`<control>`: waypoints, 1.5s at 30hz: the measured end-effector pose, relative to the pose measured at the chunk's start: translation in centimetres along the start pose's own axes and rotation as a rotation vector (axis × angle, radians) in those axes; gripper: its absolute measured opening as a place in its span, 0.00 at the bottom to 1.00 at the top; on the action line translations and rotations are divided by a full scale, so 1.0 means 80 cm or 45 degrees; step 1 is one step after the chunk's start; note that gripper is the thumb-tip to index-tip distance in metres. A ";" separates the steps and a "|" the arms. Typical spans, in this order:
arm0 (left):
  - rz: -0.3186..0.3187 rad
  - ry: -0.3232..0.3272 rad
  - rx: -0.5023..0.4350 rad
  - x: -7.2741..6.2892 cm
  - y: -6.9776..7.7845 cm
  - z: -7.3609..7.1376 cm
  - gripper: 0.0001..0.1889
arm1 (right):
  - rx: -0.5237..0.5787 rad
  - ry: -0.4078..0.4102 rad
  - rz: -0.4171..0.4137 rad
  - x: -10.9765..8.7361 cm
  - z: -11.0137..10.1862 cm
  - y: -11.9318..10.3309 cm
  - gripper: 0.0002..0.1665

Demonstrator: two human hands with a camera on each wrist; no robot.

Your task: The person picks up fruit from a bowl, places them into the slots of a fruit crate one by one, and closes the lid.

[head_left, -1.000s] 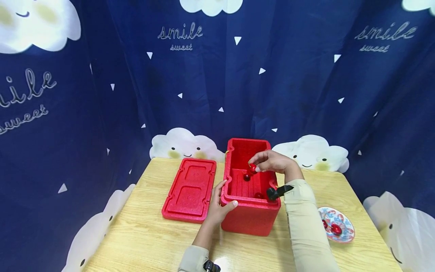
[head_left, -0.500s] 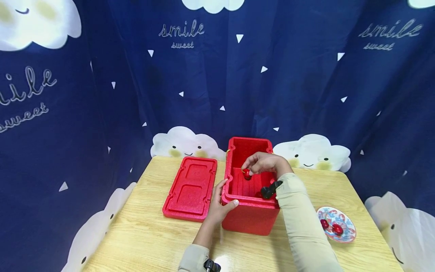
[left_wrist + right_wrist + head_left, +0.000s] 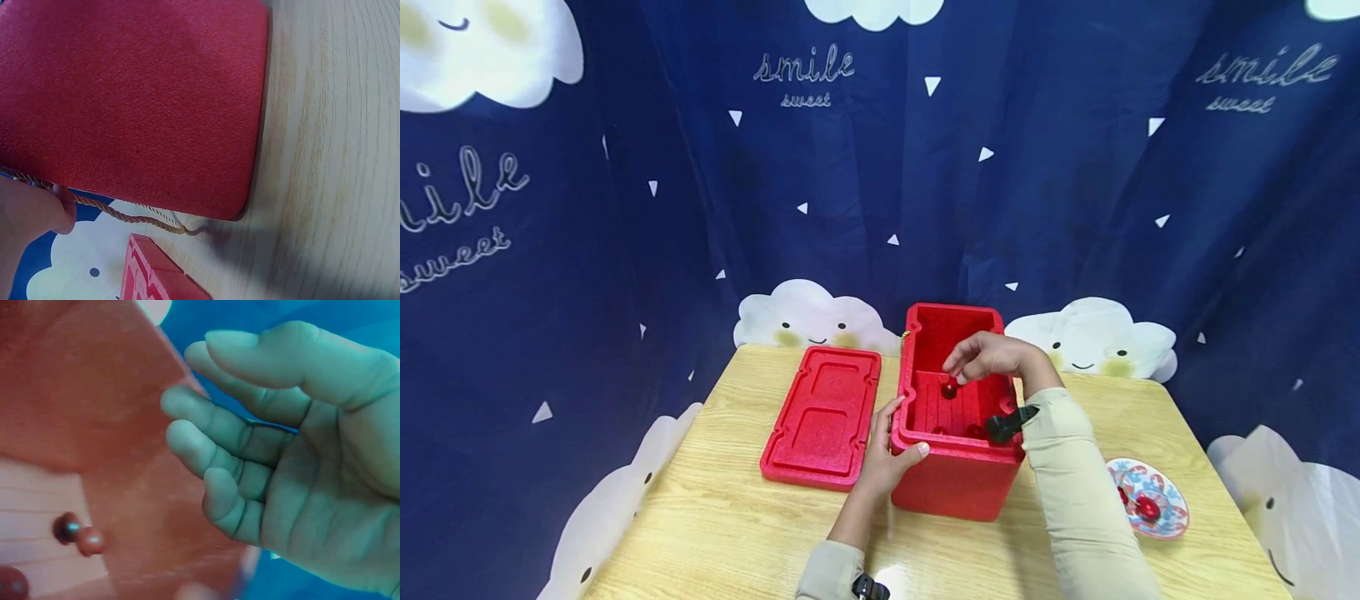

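A deep red foam box (image 3: 951, 485) stands with its top off in the head view. My left hand (image 3: 882, 465) holds its near left corner, thumb on the front face and fingers along the left side. In the left wrist view, that hand's fingers (image 3: 37, 209) lie by a twisted rope (image 3: 134, 218) at the box wall. Over the box's opening hovers my right hand (image 3: 994, 357), fingers loosely bent and holding nothing, as the right wrist view also shows. Below it a dark red cherry (image 3: 949, 390) lies on the ribbed floor, with more cherries (image 3: 976, 431) nearer the front wall.
Left of the box, the red lid (image 3: 822, 421) lies flat on the wooden table (image 3: 700, 517). A patterned plate (image 3: 1167, 523) with red cherries (image 3: 1147, 507) sits at the right, beyond my right sleeve (image 3: 1078, 500). A blue curtain (image 3: 850, 167) hangs behind.
My right hand lowered a red cherry into the box, let go of it, and has risen slightly with bare fingers. The left hand has stayed at the box's corner.
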State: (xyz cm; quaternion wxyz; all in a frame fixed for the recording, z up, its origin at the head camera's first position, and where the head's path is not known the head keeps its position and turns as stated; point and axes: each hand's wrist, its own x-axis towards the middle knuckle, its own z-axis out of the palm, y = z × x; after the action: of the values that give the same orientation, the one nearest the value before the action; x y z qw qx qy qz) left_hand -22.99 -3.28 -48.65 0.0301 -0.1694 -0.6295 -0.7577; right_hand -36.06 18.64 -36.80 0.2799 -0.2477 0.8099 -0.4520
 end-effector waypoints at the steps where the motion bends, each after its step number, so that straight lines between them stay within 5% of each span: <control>1: 0.002 0.000 0.007 0.000 -0.001 0.000 0.40 | -0.033 0.030 -0.011 -0.007 -0.001 -0.003 0.19; 7: 0.014 0.019 0.022 0.000 -0.002 -0.001 0.40 | -0.133 0.177 -0.064 -0.049 -0.008 0.000 0.18; 18: -0.060 0.023 0.027 -0.001 0.000 0.001 0.41 | -0.055 0.332 -0.150 -0.123 -0.004 0.041 0.18; 30: -0.050 0.016 0.029 0.000 -0.003 0.000 0.41 | -0.019 0.536 -0.156 -0.168 0.010 0.085 0.19; 45: -0.008 0.011 0.002 0.001 -0.007 0.000 0.41 | 0.024 0.775 -0.031 -0.220 0.044 0.151 0.20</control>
State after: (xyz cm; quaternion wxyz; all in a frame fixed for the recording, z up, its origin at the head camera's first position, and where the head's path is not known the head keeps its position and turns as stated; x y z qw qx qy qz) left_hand -23.19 -3.18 -49.16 0.0306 -0.1644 -0.6305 -0.7580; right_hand -22.77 33.74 -44.83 0.0213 -0.1080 0.8493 -0.5164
